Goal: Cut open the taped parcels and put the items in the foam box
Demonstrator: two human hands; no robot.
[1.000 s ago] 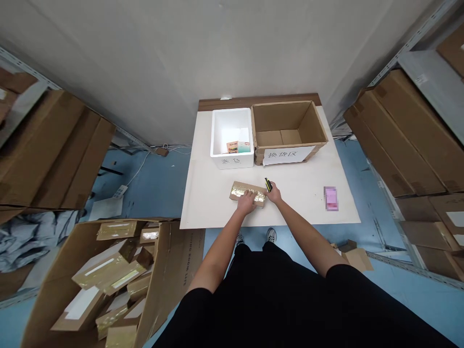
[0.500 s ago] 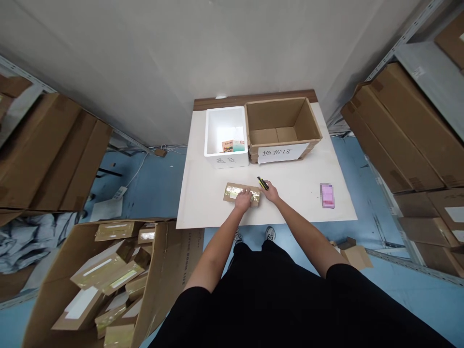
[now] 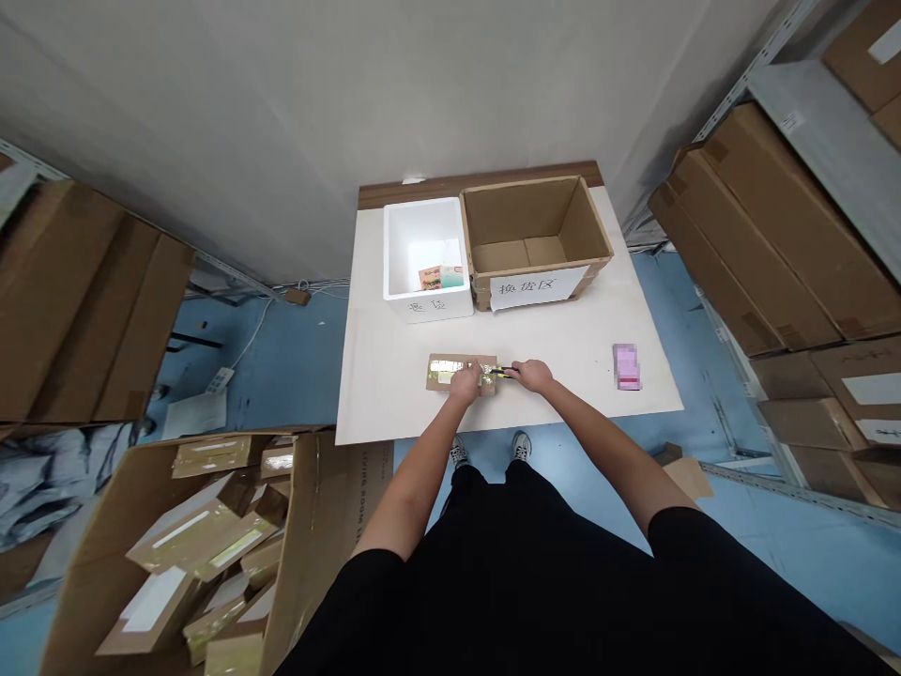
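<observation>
"While we have the head view up, what's being held?"

"The left hand (image 3: 465, 383) is on top of the taped carton (image 3: 442, 364), fingers pressing against it; I can't tell how far they're spread. On the right hand (image 3: 535, 376), the fingers are closed round 1 black-and-yellow cutter (image 3: 502, 373), its front end at the carton's right end. Whether it cuts into the tape is too small to tell."

"And the carton sits where?"

"Flat on the 1 desk (image 3: 384, 394), between the white foam box (image 3: 429, 309) and the near edge."

"Count the rest for me."

"1 foam box, with orange and teal printed matter (image 3: 440, 277) inside; 1 item or 2, I can't tell. Just beside it, 1 open cardboard box (image 3: 482, 293). At the right, 1 blurred pink item (image 3: 626, 366). Left of the desk, 1 big carton (image 3: 301, 526) holding at least 8 smaller taped boxes (image 3: 184, 526)."
</observation>
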